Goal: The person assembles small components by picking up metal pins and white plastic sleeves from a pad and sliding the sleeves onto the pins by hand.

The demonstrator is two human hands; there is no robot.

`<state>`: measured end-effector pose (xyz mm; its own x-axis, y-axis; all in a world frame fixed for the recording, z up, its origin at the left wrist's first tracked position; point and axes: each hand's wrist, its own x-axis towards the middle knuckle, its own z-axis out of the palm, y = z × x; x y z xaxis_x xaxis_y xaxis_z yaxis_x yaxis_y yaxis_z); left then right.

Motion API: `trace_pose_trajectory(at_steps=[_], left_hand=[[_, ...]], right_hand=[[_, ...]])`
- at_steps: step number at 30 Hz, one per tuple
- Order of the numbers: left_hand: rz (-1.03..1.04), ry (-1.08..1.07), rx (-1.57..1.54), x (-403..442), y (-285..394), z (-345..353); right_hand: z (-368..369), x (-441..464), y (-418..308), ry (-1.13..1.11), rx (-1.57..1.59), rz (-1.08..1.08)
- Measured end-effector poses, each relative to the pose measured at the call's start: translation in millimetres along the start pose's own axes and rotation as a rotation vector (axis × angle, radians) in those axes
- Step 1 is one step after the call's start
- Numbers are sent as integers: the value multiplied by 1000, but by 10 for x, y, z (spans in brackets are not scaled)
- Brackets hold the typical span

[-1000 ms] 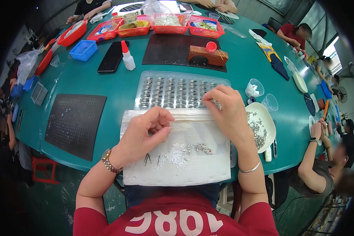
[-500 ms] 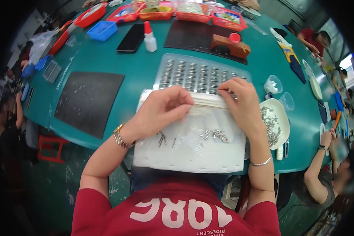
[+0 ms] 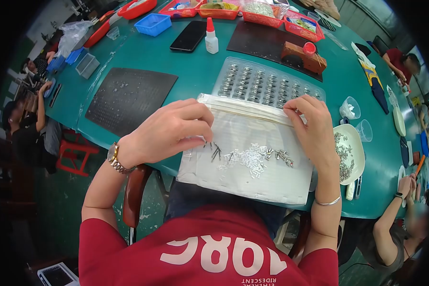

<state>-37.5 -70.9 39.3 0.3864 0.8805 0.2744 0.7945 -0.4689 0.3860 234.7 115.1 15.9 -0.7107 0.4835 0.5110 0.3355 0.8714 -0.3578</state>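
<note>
A white padded board [image 3: 243, 188] slopes from the table edge toward my lap. On it lie a heap of small white tubes [image 3: 253, 161], several thin dark pins [image 3: 217, 151] and small silver metal pieces [image 3: 284, 158]. My left hand [image 3: 174, 128] is over the board's left side, thumb and fingers closing together beside the dark pins; what is between the fingertips is too small to make out. My right hand [image 3: 313, 125] rests at the board's upper right edge, thumb and forefinger pinched. Just behind stands a clear plastic tray [image 3: 219, 86] with rows of silver parts.
To the right are a cream dish [image 3: 360, 164] of small metal pieces and clear cups [image 3: 364, 130]. A black mat [image 3: 131, 97] lies left. Farther back are a phone [image 3: 189, 36], a red-capped bottle [image 3: 211, 40], a wooden block [image 3: 302, 57] and red baskets [image 3: 262, 18]. Other people sit around.
My left hand has moved down and left over the board to the dark pins. My right hand stays near the board's upper edge. The whole view has shifted and tilted slightly.
</note>
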Motion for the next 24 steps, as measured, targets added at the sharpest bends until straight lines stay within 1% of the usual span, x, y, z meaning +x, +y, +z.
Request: trace_pose_trajectory(at_steps=[6, 11, 14, 17, 20, 24], left_hand=[[79, -55, 181, -6, 19, 23], [120, -96, 240, -12, -21, 9], [153, -109, 310, -2, -35, 12], [168, -113, 364, 8, -51, 35], [151, -105, 365, 20, -50, 54], [73, -17, 220, 18, -58, 70]], right_hand=[[0, -2, -37, 3, 17, -22], [-6, -3, -19, 16, 17, -28], [-70, -1, -126, -78, 192, 53], [-169, 15, -309, -349, 534, 177], [-131, -1, -375, -414, 463, 81], [2, -72, -356, -375, 412, -31]])
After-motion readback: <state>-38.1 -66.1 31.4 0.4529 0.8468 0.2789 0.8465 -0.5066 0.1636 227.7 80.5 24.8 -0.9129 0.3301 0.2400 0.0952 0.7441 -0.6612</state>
